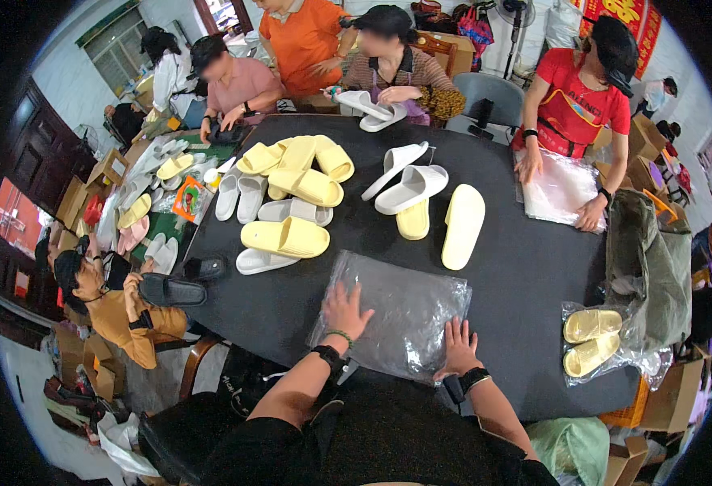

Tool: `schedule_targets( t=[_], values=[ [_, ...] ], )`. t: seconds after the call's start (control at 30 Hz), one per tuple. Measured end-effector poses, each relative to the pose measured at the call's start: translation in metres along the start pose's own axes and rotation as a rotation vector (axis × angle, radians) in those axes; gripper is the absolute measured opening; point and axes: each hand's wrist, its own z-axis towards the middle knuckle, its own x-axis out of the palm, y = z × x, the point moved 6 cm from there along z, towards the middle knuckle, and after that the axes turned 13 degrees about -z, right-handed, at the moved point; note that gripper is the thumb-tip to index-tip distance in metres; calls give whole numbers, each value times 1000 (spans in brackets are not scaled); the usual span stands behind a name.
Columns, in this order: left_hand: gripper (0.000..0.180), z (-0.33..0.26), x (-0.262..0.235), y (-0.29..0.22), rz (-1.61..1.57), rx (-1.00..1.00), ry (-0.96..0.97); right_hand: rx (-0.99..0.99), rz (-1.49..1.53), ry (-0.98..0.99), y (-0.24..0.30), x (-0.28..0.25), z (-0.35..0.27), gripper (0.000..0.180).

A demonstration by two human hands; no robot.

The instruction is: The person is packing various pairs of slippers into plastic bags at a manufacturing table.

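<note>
Clear plastic bag (396, 312) flat on the black table (526, 267), near edge, right in front. Left hand (345, 310) spread wide open, palm pressed on its left end, gripping nothing. Right hand (458, 347) also open and flat, fingers resting on the lower right edge. Yellow slipper (463, 225) just beyond, more yellow and white slippers (291, 190) piled further back

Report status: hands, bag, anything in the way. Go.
Left hand and right hand open, flat on clear plastic bag. Bag empty, flat on black table. Pale yellow slipper lies just beyond bag.
</note>
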Motion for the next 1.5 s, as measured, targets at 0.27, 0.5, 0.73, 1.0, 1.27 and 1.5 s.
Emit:
schedule_targets(
  t=[0.27, 0.5, 0.73, 1.0, 1.27, 1.5],
  values=[
    [65, -4, -12, 67, 83, -77, 138, -2, -3, -41, 2, 0, 0, 162],
    [44, 123, -117, 82, -389, -64, -475, 23, -28, -12, 1, 1, -3, 166],
    [30, 195, -117, 192, -312, -213, -268, -13, -59, 2, 13, 3, 7, 168],
    [32, 199, -310, 227, -403, -21, -878, 50, -47, 29, -3, 14, 7, 168],
    [60, 146, -263, 380, 5, -617, -582, -6, -69, 66, 11, 5, 14, 168],
    [62, 127, -147, 195, -251, -136, -570, 58, -36, 67, -2, 9, 5, 169]
  ],
)
